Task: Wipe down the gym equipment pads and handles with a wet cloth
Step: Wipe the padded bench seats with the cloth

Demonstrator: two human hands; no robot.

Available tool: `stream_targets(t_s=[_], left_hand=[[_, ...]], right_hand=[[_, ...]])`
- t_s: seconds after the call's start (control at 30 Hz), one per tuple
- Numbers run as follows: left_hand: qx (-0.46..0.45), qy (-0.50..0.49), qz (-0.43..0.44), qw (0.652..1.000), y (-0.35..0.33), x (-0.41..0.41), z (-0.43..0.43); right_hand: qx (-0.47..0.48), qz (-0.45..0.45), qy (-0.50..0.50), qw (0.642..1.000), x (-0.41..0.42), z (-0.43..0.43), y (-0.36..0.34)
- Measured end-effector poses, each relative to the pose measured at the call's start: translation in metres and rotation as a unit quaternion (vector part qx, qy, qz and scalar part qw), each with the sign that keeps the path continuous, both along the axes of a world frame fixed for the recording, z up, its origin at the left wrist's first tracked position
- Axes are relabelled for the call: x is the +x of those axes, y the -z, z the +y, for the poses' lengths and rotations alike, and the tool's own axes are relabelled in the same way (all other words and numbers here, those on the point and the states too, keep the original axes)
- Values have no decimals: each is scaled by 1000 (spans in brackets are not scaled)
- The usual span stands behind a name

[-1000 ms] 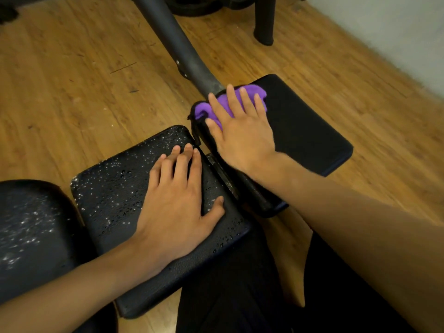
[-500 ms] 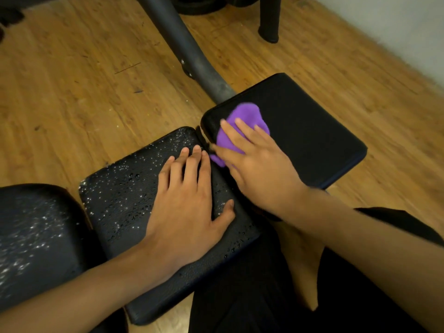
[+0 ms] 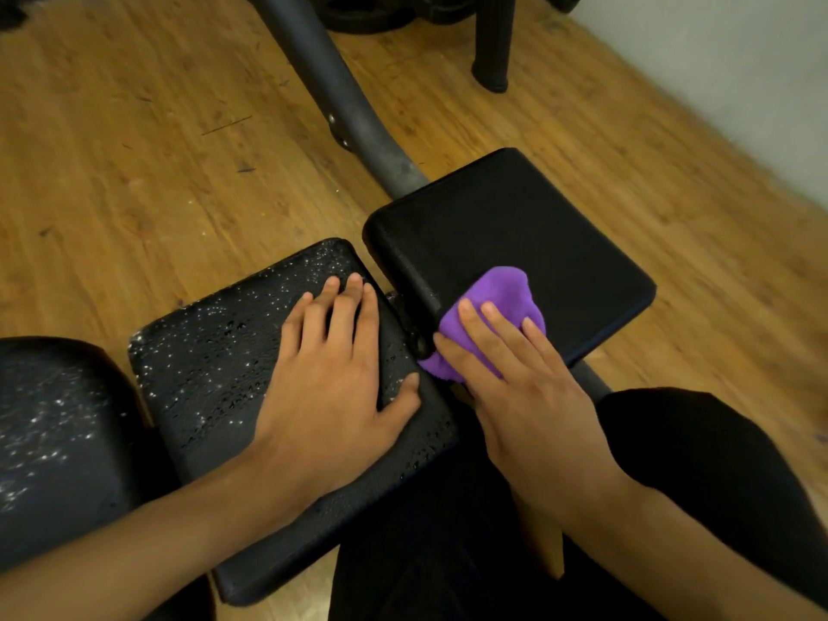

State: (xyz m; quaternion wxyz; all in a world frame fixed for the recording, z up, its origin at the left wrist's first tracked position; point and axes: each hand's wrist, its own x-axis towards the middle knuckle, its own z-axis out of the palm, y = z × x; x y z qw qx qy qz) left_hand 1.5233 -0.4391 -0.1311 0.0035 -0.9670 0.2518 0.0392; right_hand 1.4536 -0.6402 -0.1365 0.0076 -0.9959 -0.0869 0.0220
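Gym setting — black upholstered pads (image 3: 515, 226) mounted on thick grey steel tube (image 3: 340, 100), dark round discs (image 3: 367, 15) like weight plates at far edge of wood-plank floor (image 3: 134, 150), black post (image 3: 490, 42) with rounded foot beside them. Pale wall (image 3: 717, 60) along right — commercial or home, cannot tell.

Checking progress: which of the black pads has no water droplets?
The right pad, under the purple cloth; the middle pad and the left pad are speckled with droplets.

Dim, warm light; soft overall blur, wide-angle bending at edges, glints on droplets.
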Motion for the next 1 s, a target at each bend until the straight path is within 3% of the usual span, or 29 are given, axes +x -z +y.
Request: stream_targets(t_s=[0.1,0.27,0.37,0.47,0.7,0.8,1.0], left_hand=[[-1,1,2,1000,-1,0,-1],[2,3,2,1000,-1,2,-1],[10,4,3,1000,-1,2,0],[10,3,2,1000,-1,1,1],[23,0,-3,1000,0,2,-1],[25,2,-2,1000,0,2,-1],[23,4,1,1000,0,2,-2]], right_hand=[[4,-1,24,1000,23,8,2],[62,2,107,992,150,12,1],[69,5,109,992,202,7,1],[70,7,100,992,179,6,1],[83,-11,149,985,16,8,-2],[92,-13,150,984,34,1,-3],[87,-25,212,973,167,-57,4]])
